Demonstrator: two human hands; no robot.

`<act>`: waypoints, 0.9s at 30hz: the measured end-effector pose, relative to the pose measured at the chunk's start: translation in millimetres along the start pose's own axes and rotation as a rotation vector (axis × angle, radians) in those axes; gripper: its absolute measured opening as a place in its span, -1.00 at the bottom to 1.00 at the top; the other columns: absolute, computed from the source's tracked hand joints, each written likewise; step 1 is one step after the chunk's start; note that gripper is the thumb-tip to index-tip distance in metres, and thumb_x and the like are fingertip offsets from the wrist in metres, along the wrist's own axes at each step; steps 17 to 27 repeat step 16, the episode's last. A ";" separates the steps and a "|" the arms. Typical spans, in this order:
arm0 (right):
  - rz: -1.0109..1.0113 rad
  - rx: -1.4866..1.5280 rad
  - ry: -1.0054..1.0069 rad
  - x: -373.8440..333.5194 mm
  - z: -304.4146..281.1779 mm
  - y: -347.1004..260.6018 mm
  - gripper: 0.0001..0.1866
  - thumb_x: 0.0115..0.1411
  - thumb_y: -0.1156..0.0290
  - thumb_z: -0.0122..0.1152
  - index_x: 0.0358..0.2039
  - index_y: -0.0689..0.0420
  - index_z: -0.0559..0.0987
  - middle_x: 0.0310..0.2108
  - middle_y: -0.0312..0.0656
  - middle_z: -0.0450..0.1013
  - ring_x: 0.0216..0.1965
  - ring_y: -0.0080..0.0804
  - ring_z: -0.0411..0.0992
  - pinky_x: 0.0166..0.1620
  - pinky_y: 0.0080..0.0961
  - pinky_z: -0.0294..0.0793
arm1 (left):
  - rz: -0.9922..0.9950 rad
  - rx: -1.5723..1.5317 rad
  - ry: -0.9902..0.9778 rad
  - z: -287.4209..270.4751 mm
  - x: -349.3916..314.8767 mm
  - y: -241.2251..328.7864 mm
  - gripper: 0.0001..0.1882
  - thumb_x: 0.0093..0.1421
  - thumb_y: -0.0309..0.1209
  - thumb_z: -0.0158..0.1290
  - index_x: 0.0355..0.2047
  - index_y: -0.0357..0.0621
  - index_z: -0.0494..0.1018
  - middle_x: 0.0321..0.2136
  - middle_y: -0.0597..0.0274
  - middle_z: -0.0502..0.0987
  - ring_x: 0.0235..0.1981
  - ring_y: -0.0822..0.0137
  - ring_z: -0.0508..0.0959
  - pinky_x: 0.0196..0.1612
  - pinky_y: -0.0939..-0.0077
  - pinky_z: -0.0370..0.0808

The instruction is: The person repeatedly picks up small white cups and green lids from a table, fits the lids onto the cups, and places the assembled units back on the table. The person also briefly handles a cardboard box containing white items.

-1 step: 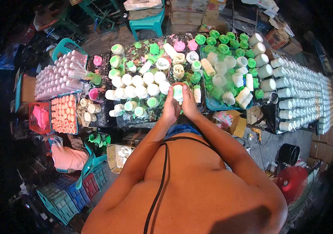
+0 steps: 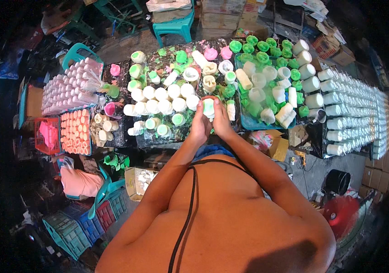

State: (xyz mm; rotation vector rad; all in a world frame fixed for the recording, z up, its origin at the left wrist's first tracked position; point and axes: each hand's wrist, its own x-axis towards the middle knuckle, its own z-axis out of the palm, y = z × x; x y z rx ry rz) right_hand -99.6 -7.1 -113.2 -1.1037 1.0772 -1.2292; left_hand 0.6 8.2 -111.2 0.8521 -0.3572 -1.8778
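Note:
Both my hands meet at the front middle of the table, cupped round a squat white cylinder (image 2: 208, 107) with a pale green top face. My left hand (image 2: 199, 127) presses its left side and my right hand (image 2: 222, 122) its right side. Fingers partly hide the cylinder's sides. Directly left of it stand close rows of similar white cylinders (image 2: 161, 94). A few with green tops (image 2: 178, 119) stand nearer my body. Just right of my right hand is a slim cream-white piece (image 2: 231, 110).
A blue tray (image 2: 250, 123) with translucent cups and green pieces lies to the right. Beyond it are rows of white cylinders (image 2: 338, 123). Pink-white cylinders (image 2: 69, 88) and a tray of peach rings (image 2: 75, 133) fill the left. A red fan (image 2: 341, 216) stands low at right.
The whole view has shifted very slightly. My hands keep the same hold on the white cylinder.

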 end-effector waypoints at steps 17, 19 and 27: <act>0.224 -0.233 -0.090 33.3 -59.2 -41.2 -0.51 0.51 0.07 -0.26 0.26 0.07 0.36 0.23 -0.07 0.33 0.16 -0.32 0.38 0.21 -0.42 0.33 | 0.121 0.116 0.168 19.7 45.5 -11.3 -0.40 0.40 0.21 -0.21 0.20 0.08 0.30 0.11 0.33 0.47 0.17 0.33 0.40 0.03 0.22 0.38; 0.224 -0.233 -0.090 33.3 -59.2 -41.2 -0.51 0.51 0.07 -0.26 0.26 0.07 0.36 0.23 -0.07 0.33 0.16 -0.32 0.38 0.21 -0.42 0.33 | 0.121 0.116 0.168 19.7 45.5 -11.3 -0.40 0.40 0.21 -0.21 0.20 0.08 0.30 0.11 0.33 0.47 0.17 0.33 0.40 0.03 0.22 0.38; 0.224 -0.233 -0.090 33.3 -59.2 -41.2 -0.51 0.51 0.07 -0.26 0.26 0.07 0.36 0.23 -0.07 0.33 0.16 -0.32 0.38 0.21 -0.42 0.33 | 0.121 0.116 0.168 19.7 45.5 -11.3 -0.40 0.40 0.21 -0.21 0.20 0.08 0.30 0.11 0.33 0.47 0.17 0.33 0.40 0.03 0.22 0.38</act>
